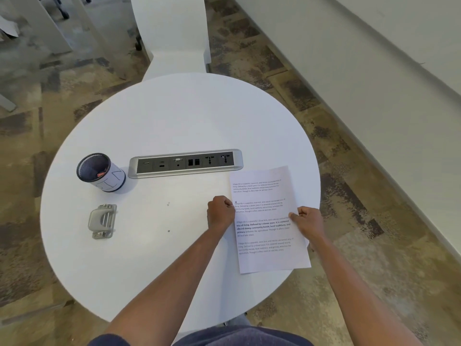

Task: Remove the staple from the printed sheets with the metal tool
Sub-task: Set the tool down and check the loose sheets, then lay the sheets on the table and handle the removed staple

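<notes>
The printed sheets point(267, 216) lie on the right side of the round white table point(174, 121), and their far right corner hangs past the rim. My left hand point(220, 213) is closed in a fist against the sheets' left edge, next to a small dark mark that may be the staple point(235, 202). My right hand point(308, 221) pinches the right edge with thumb on top. The grey metal tool point(102, 221) rests flat at the table's left, far from both hands.
A black mesh pen cup point(99, 172) in a white sleeve stands at the left, behind the tool. A recessed socket panel point(185, 163) runs across the table's middle. Two tiny specks point(168, 204) lie left of my left hand. A white chair point(174, 33) stands beyond the table.
</notes>
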A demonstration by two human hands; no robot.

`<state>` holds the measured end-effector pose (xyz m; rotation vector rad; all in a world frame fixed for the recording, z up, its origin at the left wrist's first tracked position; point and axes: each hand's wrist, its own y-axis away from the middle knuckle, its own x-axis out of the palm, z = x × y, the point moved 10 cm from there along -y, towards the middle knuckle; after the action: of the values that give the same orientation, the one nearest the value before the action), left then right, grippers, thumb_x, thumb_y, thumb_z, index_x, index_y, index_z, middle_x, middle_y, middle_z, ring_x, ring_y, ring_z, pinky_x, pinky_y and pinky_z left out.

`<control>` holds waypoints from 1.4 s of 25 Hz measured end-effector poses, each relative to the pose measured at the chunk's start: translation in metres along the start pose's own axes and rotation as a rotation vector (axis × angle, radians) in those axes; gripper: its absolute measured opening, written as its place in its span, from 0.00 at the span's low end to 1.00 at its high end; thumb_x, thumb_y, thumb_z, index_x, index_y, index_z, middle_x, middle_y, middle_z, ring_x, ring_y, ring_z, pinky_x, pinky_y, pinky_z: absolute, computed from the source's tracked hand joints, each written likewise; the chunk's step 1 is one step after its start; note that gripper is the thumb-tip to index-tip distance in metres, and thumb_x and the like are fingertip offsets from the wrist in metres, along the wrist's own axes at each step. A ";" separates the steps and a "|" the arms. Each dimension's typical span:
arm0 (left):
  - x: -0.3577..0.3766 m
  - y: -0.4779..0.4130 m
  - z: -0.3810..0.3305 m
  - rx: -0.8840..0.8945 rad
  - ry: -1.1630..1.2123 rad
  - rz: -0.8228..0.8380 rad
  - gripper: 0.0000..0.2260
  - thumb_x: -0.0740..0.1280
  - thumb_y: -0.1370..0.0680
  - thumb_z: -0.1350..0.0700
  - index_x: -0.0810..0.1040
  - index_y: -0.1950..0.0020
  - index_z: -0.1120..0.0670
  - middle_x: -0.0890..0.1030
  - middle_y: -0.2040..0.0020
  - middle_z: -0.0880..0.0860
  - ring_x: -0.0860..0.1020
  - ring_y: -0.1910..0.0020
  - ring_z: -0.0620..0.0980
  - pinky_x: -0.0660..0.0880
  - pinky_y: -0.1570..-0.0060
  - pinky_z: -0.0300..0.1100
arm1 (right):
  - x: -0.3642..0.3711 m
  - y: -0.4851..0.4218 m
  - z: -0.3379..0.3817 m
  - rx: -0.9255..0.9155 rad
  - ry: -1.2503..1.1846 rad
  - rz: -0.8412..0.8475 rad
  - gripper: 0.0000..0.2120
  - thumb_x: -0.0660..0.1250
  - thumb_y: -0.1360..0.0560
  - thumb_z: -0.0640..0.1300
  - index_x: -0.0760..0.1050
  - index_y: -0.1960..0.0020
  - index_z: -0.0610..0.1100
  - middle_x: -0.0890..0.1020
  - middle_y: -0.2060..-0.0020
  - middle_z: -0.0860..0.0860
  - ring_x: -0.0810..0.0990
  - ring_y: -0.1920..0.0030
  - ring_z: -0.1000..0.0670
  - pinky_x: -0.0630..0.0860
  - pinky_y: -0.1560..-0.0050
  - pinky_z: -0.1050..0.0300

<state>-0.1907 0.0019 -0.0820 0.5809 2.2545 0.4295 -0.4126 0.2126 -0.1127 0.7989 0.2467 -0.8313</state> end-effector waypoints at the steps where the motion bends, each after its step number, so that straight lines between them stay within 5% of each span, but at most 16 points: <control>1: 0.000 0.000 0.000 0.002 -0.004 -0.001 0.08 0.63 0.28 0.65 0.82 0.56 0.60 0.84 0.55 0.57 0.81 0.54 0.57 0.79 0.51 0.47 | 0.000 0.000 0.001 -0.006 0.002 0.007 0.08 0.70 0.25 0.38 0.79 0.59 0.33 0.85 0.64 0.42 0.82 0.64 0.44 0.79 0.59 0.51; 7: 0.000 -0.001 -0.003 0.053 -0.043 -0.013 0.09 0.61 0.28 0.66 0.81 0.57 0.60 0.84 0.58 0.57 0.81 0.56 0.56 0.78 0.54 0.46 | -0.012 0.001 0.013 -0.043 0.090 -0.037 0.07 0.71 0.25 0.41 0.82 0.58 0.37 0.85 0.63 0.44 0.82 0.64 0.47 0.77 0.63 0.58; 12: 0.002 -0.003 -0.002 0.088 -0.015 0.024 0.09 0.62 0.27 0.66 0.82 0.55 0.61 0.84 0.57 0.57 0.81 0.56 0.55 0.79 0.54 0.45 | -0.031 0.005 0.019 -0.105 0.395 -0.129 0.18 0.66 0.23 0.41 0.72 0.71 0.39 0.86 0.63 0.39 0.72 0.73 0.47 0.69 0.69 0.58; 18: -0.011 0.011 0.013 0.178 0.023 0.129 0.04 0.68 0.26 0.62 0.82 0.55 0.59 0.84 0.58 0.56 0.81 0.60 0.51 0.78 0.54 0.43 | -0.014 0.025 0.055 -0.247 0.378 -0.147 0.11 0.64 0.23 0.40 0.80 0.61 0.40 0.83 0.68 0.48 0.78 0.70 0.47 0.74 0.68 0.57; 24: -0.135 0.019 0.098 0.021 -0.075 -0.397 0.10 0.72 0.28 0.52 0.80 0.51 0.57 0.79 0.53 0.56 0.79 0.56 0.54 0.74 0.54 0.44 | 0.097 0.070 0.108 -0.465 0.340 -0.030 0.07 0.67 0.24 0.43 0.82 0.57 0.44 0.84 0.59 0.48 0.79 0.58 0.47 0.72 0.60 0.55; 28: -0.144 0.010 0.134 0.017 -0.107 -0.182 0.14 0.75 0.30 0.52 0.79 0.49 0.58 0.77 0.51 0.54 0.77 0.50 0.54 0.73 0.50 0.46 | 0.193 0.094 0.130 -0.597 0.344 0.209 0.06 0.68 0.24 0.43 0.83 0.53 0.42 0.84 0.56 0.43 0.81 0.52 0.42 0.74 0.53 0.51; 35: -0.136 0.001 0.131 0.320 -0.235 -0.021 0.09 0.70 0.27 0.57 0.79 0.49 0.55 0.75 0.51 0.50 0.73 0.50 0.52 0.71 0.50 0.43 | 0.287 0.097 0.164 -0.586 0.514 0.304 0.14 0.66 0.22 0.46 0.80 0.41 0.41 0.82 0.47 0.47 0.78 0.44 0.45 0.69 0.52 0.58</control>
<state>-0.0098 -0.0528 -0.0873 0.7280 2.1113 -0.0144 -0.1669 -0.0276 -0.0880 0.4614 0.7660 -0.2250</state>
